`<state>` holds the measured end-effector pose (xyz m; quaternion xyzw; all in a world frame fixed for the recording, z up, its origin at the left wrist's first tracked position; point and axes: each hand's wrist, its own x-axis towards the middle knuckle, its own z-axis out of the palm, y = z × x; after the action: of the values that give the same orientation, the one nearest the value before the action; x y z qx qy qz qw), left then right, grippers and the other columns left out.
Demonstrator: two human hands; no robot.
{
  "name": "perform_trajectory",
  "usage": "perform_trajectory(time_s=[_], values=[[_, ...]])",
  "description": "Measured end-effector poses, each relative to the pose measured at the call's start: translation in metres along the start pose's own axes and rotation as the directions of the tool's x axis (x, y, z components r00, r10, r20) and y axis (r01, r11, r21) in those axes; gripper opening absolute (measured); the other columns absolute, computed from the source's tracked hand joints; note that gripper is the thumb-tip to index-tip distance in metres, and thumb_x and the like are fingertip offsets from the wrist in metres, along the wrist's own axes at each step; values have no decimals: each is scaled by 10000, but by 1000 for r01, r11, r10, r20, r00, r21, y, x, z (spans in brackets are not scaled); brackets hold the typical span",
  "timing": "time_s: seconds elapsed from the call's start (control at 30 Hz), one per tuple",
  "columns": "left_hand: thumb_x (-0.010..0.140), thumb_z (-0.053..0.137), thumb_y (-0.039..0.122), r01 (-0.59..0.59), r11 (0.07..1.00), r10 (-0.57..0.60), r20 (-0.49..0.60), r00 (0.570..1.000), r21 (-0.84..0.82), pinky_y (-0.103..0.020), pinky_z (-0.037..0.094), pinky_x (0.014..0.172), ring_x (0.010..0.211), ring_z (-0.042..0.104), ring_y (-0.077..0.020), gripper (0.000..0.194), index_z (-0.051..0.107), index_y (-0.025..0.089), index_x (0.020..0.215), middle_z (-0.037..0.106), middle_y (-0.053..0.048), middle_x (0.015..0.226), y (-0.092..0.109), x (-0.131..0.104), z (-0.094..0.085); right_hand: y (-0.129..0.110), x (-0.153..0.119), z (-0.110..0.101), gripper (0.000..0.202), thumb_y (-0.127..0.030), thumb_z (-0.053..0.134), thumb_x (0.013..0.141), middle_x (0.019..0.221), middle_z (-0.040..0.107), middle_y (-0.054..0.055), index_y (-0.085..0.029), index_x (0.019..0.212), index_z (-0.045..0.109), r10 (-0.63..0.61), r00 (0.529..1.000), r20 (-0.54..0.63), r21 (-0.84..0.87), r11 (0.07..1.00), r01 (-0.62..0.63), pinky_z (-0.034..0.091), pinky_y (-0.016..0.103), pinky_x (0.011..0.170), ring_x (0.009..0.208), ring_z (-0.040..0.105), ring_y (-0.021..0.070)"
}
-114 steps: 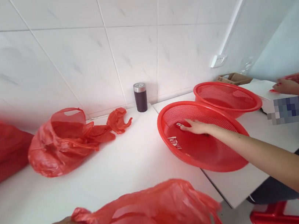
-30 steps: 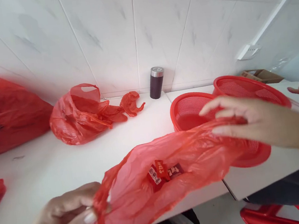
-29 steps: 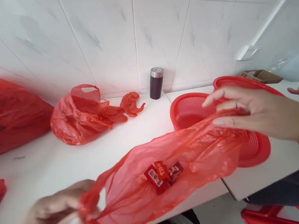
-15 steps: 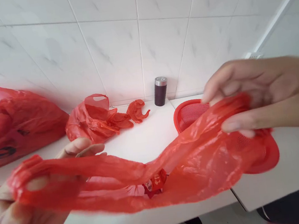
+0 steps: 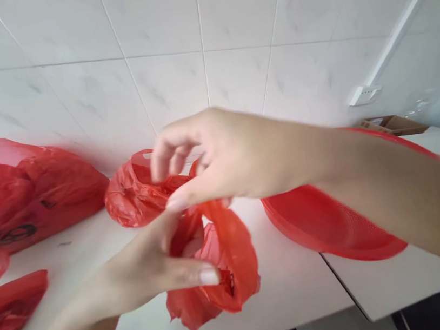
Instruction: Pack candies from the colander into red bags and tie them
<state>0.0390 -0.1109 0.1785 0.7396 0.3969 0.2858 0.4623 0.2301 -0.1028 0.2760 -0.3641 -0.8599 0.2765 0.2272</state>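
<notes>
A thin red plastic bag hangs in loose folds at the middle, a small printed red item partly visible inside it. My left hand is at the bag's left side, thumb stretched over it and the other fingers partly hidden behind the plastic. Above it, my right hand reaches across from the right, its fingers curved and apart over the top of the bag. Whether the right fingertips touch the plastic is unclear.
A large full red bag and a smaller crumpled red bag stand by the tiled wall. More red plastic lies at the left edge. Under my right forearm is a red basket. A cardboard box sits at the back right.
The bag, stretched wide between both hands before, now hangs narrower and bunched. My right hand has moved left across it, and my left hand has moved right. The dark cup is no longer visible.
</notes>
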Motion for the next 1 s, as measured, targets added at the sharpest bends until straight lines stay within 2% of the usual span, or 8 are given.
perform_trajectory(time_s=[0.07,0.13,0.23,0.4,0.6,0.77,0.87,1.0], values=[[755,704,444,-23,998,15,135,991,58,-297,521,875,1130,584,-254,610,556,221,1304,667,-26,1171,1,12,7,-1,15,17,123,-234,709,805,1012,657,-104,-231,882,613,-61,998,20,81,995,59,533,160,683,967,620,110],[868,567,466,10,1000,-13,125,992,30,-295,472,961,1215,534,-235,399,640,246,1193,663,-5,1209,-4,19,10,6,22,27,97,-246,673,835,1066,643,-129,-274,868,587,-86,996,-38,85,992,89,538,197,756,1027,584,110],[911,481,498,156,979,-152,34,988,-133,-321,492,927,1081,621,-234,374,708,239,1056,712,-19,1081,-17,26,8,34,19,32,113,-293,654,844,1102,614,-71,-276,921,572,-73,984,-163,85,993,87,525,266,808,1014,579,129],[883,528,512,191,905,-225,-44,973,-380,-256,493,658,734,614,-162,344,658,195,910,642,7,768,-36,34,1,91,-1,41,118,-290,633,842,842,619,-13,-218,913,573,84,995,-44,200,977,-74,496,292,668,763,598,133],[854,577,513,187,885,-217,-23,976,-427,-249,479,609,631,556,-126,340,619,182,787,584,19,701,-43,42,-3,73,-27,64,47,-203,586,866,808,586,-28,-201,855,541,91,927,-365,369,928,54,477,239,650,719,566,97],[913,523,407,38,954,5,143,990,-298,-265,487,639,658,580,-144,339,668,172,717,630,-26,700,-45,38,-18,58,-40,88,74,-201,594,883,946,625,-5,-216,952,571,-57,948,-312,443,874,199,508,265,807,866,617,118],[860,612,320,13,989,20,214,977,-150,-229,462,585,622,551,-122,163,728,205,852,632,-6,703,-44,36,-24,81,-30,98,143,-294,513,949,1052,625,16,-242,1069,572,37,870,-492,395,900,185,469,304,896,992,596,142],[811,571,169,-42,998,31,237,971,42,-205,398,495,537,484,-98,154,716,219,792,564,30,622,-45,37,-18,119,-8,113,271,-415,401,991,1028,618,11,-278,1156,566,170,932,-319,528,849,26,447,336,908,979,587,158]])
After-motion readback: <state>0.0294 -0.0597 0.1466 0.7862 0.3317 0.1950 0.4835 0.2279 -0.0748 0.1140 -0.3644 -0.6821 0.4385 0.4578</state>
